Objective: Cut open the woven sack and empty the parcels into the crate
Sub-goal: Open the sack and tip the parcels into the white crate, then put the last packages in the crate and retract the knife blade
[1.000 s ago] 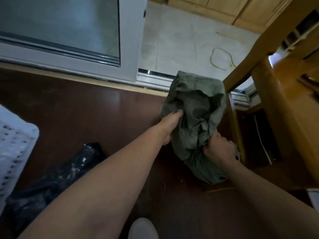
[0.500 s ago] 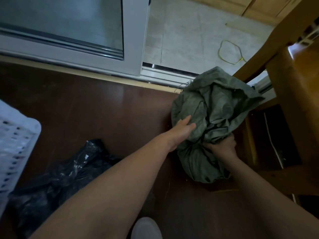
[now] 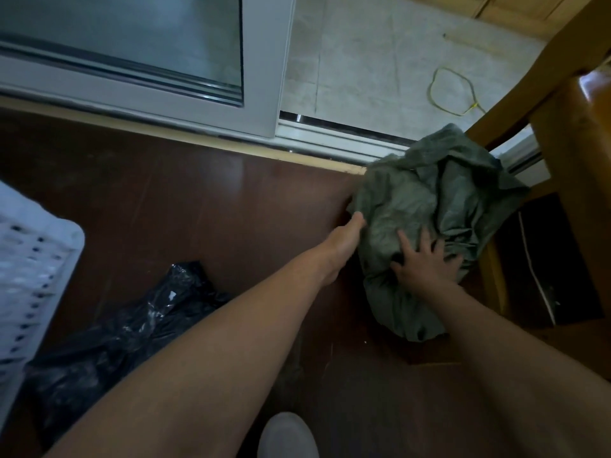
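The grey-green woven sack (image 3: 429, 200) lies crumpled on the dark floor against a wooden furniture leg. My right hand (image 3: 426, 259) rests flat on its lower part with the fingers spread, holding nothing. My left hand (image 3: 344, 239) touches the sack's left edge; its fingers are hidden behind the fabric. The white perforated crate (image 3: 36, 276) stands at the left edge of view, far from both hands. A black plastic-wrapped bundle (image 3: 115, 338) lies on the floor beside the crate, under my left forearm.
Wooden furniture (image 3: 575, 180) rises at the right, with a flat black item (image 3: 555, 259) below it. A glass sliding door (image 3: 132, 57) and its track run along the back. A yellow cord loop (image 3: 453, 94) lies on the tiles beyond. My white shoe (image 3: 287, 438) is at the bottom.
My right hand let go of the sack's bunched fabric and now lies flat on it. My left hand slid from the sack's face to its left edge. The sack sits lower and further right.
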